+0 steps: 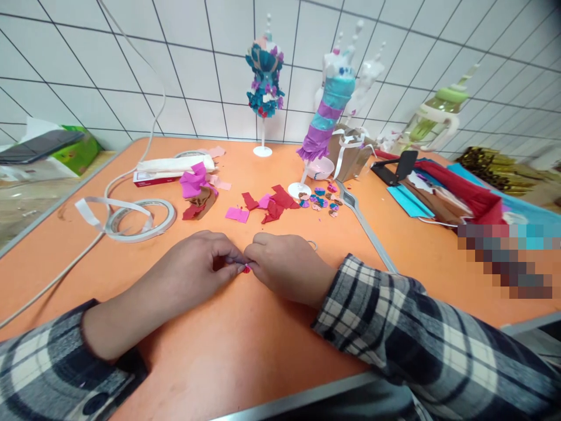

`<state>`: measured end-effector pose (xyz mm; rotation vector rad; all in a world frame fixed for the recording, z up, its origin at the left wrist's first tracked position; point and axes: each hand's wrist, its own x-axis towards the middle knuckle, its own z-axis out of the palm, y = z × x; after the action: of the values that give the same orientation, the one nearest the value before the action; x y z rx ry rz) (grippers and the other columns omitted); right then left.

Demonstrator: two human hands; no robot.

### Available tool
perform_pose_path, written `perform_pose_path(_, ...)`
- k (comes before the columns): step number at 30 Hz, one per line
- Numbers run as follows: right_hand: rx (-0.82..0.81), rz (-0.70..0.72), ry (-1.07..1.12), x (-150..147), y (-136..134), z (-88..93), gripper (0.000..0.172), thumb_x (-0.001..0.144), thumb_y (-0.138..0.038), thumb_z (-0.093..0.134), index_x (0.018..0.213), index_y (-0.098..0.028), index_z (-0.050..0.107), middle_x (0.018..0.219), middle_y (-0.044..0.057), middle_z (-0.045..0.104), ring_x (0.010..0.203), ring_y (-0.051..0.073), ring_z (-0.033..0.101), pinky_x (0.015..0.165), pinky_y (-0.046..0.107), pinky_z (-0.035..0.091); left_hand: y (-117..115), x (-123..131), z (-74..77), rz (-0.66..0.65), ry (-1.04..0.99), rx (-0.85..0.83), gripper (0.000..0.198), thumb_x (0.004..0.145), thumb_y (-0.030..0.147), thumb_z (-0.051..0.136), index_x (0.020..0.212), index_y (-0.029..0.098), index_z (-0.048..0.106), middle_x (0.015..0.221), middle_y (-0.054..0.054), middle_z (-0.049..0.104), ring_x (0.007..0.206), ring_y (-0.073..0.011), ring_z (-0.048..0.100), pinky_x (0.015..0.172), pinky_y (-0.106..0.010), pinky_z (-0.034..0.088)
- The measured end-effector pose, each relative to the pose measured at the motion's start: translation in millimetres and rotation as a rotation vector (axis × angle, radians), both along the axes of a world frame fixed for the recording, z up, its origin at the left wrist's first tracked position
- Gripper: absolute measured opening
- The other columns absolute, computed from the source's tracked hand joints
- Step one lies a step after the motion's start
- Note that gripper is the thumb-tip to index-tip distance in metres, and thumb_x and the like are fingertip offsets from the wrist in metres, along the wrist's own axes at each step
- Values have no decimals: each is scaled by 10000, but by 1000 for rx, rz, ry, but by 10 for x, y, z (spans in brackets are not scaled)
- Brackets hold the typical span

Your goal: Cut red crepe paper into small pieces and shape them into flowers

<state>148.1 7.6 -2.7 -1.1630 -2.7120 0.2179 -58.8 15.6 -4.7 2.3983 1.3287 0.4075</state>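
My left hand [204, 264] and my right hand [280, 263] meet over the orange table [228, 362]. Both pinch a small red and pink paper piece [246, 269], mostly hidden by the fingertips. Beyond the hands lie red crepe paper scraps [274, 207] and a pink square [237, 214]. Small multicoloured paper flowers [319, 200] are scattered to the right of the scraps, by the white base of a mini dress form [326, 114] wrapped in blue and purple paper. Another dress form [264, 79] with teal ruffles stands upright farther back.
A roll of white tape [144, 221] and a white cable [65, 270] are at left. Behind are a red-and-white box [160, 175] and a pink bowl [321, 168]. Stacked coloured paper [460, 187], a black stand [398, 168] and a green-topped bottle [438, 117] are at right.
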Motion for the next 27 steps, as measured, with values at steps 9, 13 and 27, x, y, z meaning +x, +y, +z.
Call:
perform_pose_path(9,-93,-48,202,28,52,0,162,932,-220,561,978,-189,713,954,33,689,853,155,609,686,267,374,-1,-30,-38,16,-9,-2,183,825,331,594,800,283,769,795,-7,753,763,-211,675,701,-316,489)
perform_pose_path(13,-146,-57,175,-37,39,-14,163,941,-269,590,936,-170,719,902,37,687,824,155,600,689,271,371,13,-31,-49,36,-18,-18,198,827,381,606,787,273,767,778,-11,756,739,-208,674,671,-305,485)
perform_pose_path(27,-91,-20,-12,-103,0,9,189,955,-159,504,933,-145,691,905,71,646,730,174,580,583,294,352,62,-40,-26,95,0,-18,193,779,378,588,737,284,751,749,-6,754,707,-215,677,647,-305,490)
